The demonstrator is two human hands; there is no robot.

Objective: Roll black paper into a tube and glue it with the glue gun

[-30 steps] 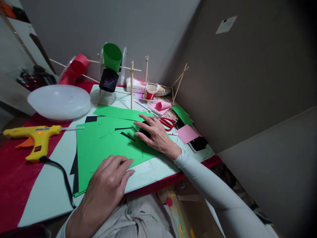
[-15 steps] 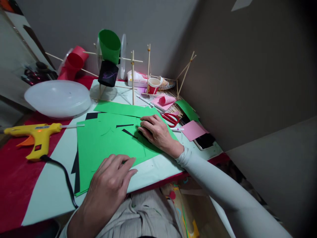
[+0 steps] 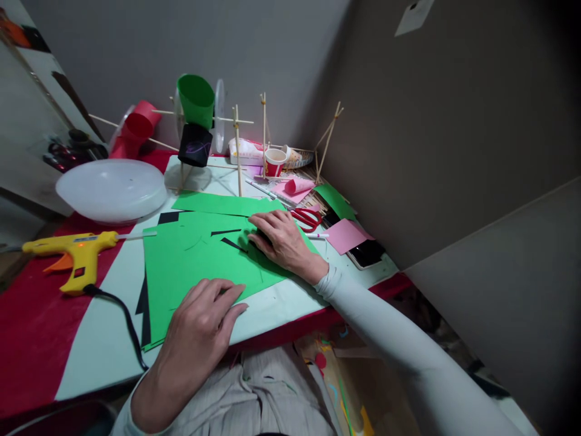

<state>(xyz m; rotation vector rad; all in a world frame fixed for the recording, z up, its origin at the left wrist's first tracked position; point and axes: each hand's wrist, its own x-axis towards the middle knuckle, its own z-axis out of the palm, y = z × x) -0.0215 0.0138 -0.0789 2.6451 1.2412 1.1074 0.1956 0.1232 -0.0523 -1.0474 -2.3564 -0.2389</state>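
Green paper sheets (image 3: 195,260) lie stacked on the table. My left hand (image 3: 206,315) rests at their near edge, fingers extended and thumb apart, holding nothing. Over the right part of the sheets, my right hand (image 3: 281,239) has its fingers curled around a dark piece that looks like a black paper scrap (image 3: 262,238), mostly hidden. Two thin black paper strips, one flat (image 3: 226,232) and one slanted (image 3: 233,244), lie just left of those fingers. A separate green strip (image 3: 218,204) lies along the far side.
A yellow glue gun (image 3: 79,251) with a black cord lies left, near a white oval plastic piece (image 3: 113,191). Behind stands a stick frame (image 3: 238,151) carrying a green paper cup shape (image 3: 196,100). Red scissors (image 3: 307,220), pink paper (image 3: 347,236) and a phone (image 3: 367,254) are at right.
The camera view has shifted slightly, so the table items appear a little lower at the back. My right hand has curled slightly over the dark piece; my left hand stays nearly still.
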